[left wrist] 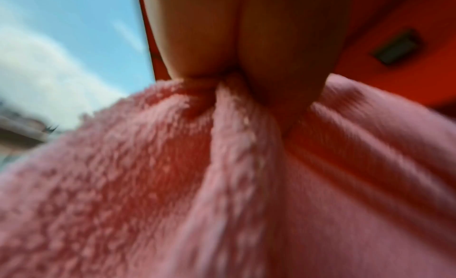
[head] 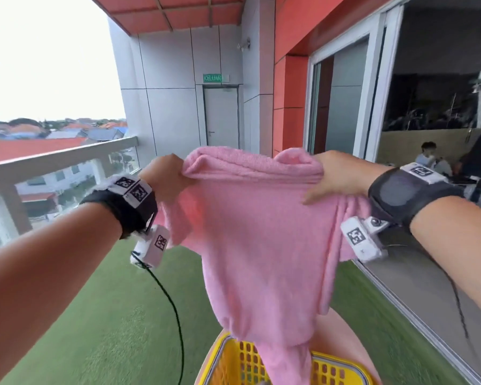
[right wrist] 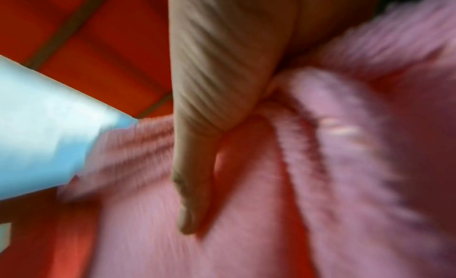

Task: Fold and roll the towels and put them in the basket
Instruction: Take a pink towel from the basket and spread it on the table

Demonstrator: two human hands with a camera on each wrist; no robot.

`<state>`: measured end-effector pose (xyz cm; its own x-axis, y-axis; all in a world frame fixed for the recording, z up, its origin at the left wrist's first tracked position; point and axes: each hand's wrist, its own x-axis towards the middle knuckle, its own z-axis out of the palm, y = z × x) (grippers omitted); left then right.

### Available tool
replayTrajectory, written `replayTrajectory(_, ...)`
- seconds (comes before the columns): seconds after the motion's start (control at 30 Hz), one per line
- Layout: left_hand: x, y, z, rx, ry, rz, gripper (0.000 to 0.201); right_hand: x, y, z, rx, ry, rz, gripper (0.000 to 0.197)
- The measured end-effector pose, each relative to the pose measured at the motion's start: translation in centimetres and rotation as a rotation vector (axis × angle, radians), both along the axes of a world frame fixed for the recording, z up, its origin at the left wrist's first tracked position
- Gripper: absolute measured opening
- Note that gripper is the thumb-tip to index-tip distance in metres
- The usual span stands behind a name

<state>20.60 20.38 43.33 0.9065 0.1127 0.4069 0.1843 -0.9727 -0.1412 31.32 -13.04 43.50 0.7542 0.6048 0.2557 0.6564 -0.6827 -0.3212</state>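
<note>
I had the pink towel (head: 250, 234) up in the air in front of me, directly above the yellow basket (head: 336, 368), with its lower tail hanging down into the basket's mouth. My left hand (head: 165, 176) gripped the towel's upper left corner, fingers curled round a bunched gather of cloth; in the left wrist view that gather ran up into the closed fingers (left wrist: 204, 48). My right hand (head: 342, 176) held the upper right edge, the thumb lying flat across the near face of the towel and the other fingers out of sight behind the cloth, so I judged it a pinch rather than a full fist. The right wrist view, though blurred, showed the thumb (right wrist: 197, 165) pressed along the cloth with folds bunched beside it.

The towel looked to me like soft, fluffy terry: light, limp, with no stiffness of its own. It sagged between my two hands and narrowed toward the basket, and the top edge was already doubled over in layers. I judged it would not slip easily, since the pile gave the skin good purchase, but it would droop and twist wherever it was unsupported. The sensible places to hold, I thought, were the two top corners, kept well apart and level above the basket, so the cloth hung flat enough to fold before rolling.
</note>
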Motion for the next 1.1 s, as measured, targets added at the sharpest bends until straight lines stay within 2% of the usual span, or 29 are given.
replayTrajectory(0.07,0.0,0.3,0.3,-0.021,-0.022,-0.045,0.024,0.2,0.4,-0.4,-0.363,-0.23,-0.178,0.032)
replayTrajectory(0.1,0.0,0.4,0.4,-0.076,-0.057,-0.062,0.022,0.4,0.6,-0.6,-0.424,-0.278,-0.223,0.022)
replayTrajectory(0.17,0.1,0.1,0.5,-0.255,-0.148,-0.13,0.02,1.0,0.8,-0.7,-0.372,-0.252,-0.27,0.007)
replayTrajectory(0.23,0.0,-0.3,0.7,-0.283,-0.199,-0.17,0.014,1.6,0.4,-0.6,-0.188,-0.11,-0.289,0.004)
replayTrajectory(0.33,-1.0,-1.6,0.9,-0.294,-0.149,-0.213,0.029,1.9,-0.3,-1.1,0.063,0.152,-0.267,0.008)
replayTrajectory(0.4,-1.5,-1.9,0.7,-0.252,-0.017,-0.155,0.042,2.4,-0.5,-1.6,0.231,0.188,-0.23,0.017)
replayTrajectory(0.43,-1.5,-2.0,0.5,-0.168,0.047,-0.083,0.047,2.7,-0.6,-1.8,0.276,0.176,-0.211,0.021)
replayTrajectory(0.5,-1.4,-1.7,0.2,0.005,0.074,0.003,0.052,2.9,-0.4,-2.0,0.264,0.133,-0.153,0.032)
replayTrajectory(0.53,-1.3,-1.3,0.1,0.02,0.04,0.01,0.052,2.7,-0.2,-2.0,0.229,0.102,-0.116,0.038)
replayTrajectory(0.6,-1.4,-0.6,0.3,-0.027,-0.024,-0.006,0.048,1.8,0.0,-2.1,0.134,0.035,-0.086,0.044)
replayTrajectory(0.67,-1.1,-0.4,0.2,-0.087,-0.061,-0.049,0.028,1.2,0.2,-2.4,-0.062,-0.039,-0.12,0.048)
replayTrajectory(0.7,-0.9,-0.4,0.0,-0.125,-0.093,-0.112,0.021,1.0,0.3,-2.5,-0.184,-0.088,-0.155,0.046)
replayTrajectory(0.77,-1.0,-0.9,0.0,-0.445,-0.19,-0.248,0.012,1.2,0.4,-2.7,-0.314,-0.193,-0.224,0.025)
replayTrajectory(0.8,-0.6,-0.8,-0.2,-0.605,-0.244,-0.327,0.01,1.4,0.3,-2.7,-0.294,-0.212,-0.255,0.014)
replayTrajectory(0.87,-0.7,-1.3,-0.4,-0.795,-0.274,-0.447,0.02,2.0,0.1,-2.4,-0.128,-0.158,-0.303,0.009)
replayTrajectory(0.93,-0.8,-1.6,-0.7,-0.84,-0.259,-0.52,0.032,2.3,-0.1,-1.8,0.127,-0.007,-0.301,0.007)
replayTrajectory(1.0,-0.8,-1.9,-0.9,-0.711,-0.158,-0.504,0.034,2.7,-0.2,-1.2,0.365,0.134,-0.258,0.015)
replayTrajectory(1.03,-0.7,-2.1,-1.0,-0.553,-0.075,-0.439,0.042,2.6,0.0,-0.7,0.454,0.165,-0.224,0.02)
replayTrajectory(1.1,-0.6,-2.8,-1.6,-0.136,0.089,-0.164,0.051,1.6,0.7,0.4,0.547,0.162,-0.135,0.023)
